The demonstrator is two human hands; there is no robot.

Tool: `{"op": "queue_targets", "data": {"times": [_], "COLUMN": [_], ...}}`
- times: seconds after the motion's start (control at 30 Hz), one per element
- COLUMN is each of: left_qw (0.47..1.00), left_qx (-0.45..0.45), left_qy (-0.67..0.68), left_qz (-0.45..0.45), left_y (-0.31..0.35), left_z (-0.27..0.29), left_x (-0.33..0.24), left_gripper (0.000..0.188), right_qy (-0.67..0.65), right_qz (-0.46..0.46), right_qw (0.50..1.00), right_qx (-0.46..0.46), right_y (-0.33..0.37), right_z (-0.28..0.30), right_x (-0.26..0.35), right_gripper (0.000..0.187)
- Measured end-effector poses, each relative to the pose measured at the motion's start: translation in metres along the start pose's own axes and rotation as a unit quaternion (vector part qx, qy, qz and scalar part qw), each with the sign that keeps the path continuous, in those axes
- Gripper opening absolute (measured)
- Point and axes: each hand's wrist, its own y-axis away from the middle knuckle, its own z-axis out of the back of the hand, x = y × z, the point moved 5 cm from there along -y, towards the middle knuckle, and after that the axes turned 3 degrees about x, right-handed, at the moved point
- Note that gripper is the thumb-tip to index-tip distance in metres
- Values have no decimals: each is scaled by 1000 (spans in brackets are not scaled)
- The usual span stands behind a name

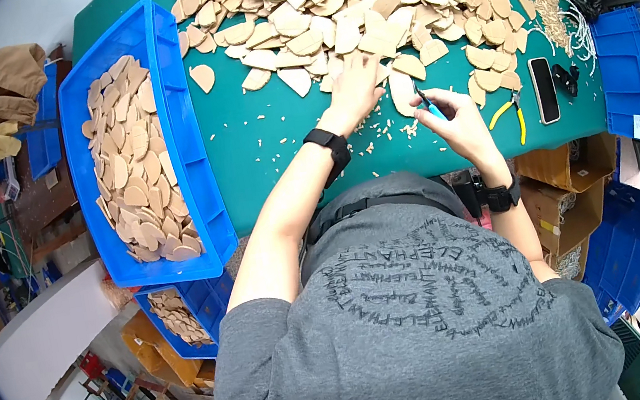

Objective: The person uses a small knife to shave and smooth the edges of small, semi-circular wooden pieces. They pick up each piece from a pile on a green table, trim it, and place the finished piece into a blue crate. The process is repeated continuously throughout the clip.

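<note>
My left hand (353, 92) reaches to the near edge of a big heap of flat tan half-round pieces (308, 17). Its fingers are stretched forward over the pieces and the thumb stands apart; the fingertips are partly lost among them. In my right hand (454, 120) is a blue-handled tool with a dark tip (431, 105), its exact kind hard to make out. The tip is beside a pale elongated piece (402, 93), which lies between the two hands. Small tan scraps (377, 134) are scattered around on the green tabletop (263, 159).
At left, a large blue crate (189, 137) holds many similar pieces; a smaller blue crate (214, 296) sits below it. Yellow-handled pliers (521, 122) and a phone (544, 89) lie at right, near a pile of scraps (547, 5) and another blue crate (623, 81).
</note>
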Motion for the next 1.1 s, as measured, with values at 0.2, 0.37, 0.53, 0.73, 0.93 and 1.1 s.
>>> {"op": "queue_targets", "data": {"times": [0.2,0.37,0.53,0.73,0.93,1.1], "left_qw": [970,761,717,752,784,791], "left_qx": [90,30,-8,-67,-101,-102], "left_qy": [191,627,669,638,599,592], "left_qz": [118,166,194,152,129,118], "left_y": [-6,38,79,98,103,103], "left_z": [-20,55,99,118,125,126], "left_x": [37,1,-19,-31,-34,-36], "left_gripper": [45,36,37,36,34,33], "right_qy": [-12,-2,29,55,57,34], "right_qz": [-9,22,25,85,85,72], "right_qw": [999,999,999,995,994,997], "right_qx": [-33,-30,12,19,30,25], "right_y": [4,0,-5,-5,-4,-4], "right_z": [4,-7,-21,-31,-34,-35], "right_x": [-12,0,24,41,48,47], "right_gripper": [22,26,29,30,30,28]}}
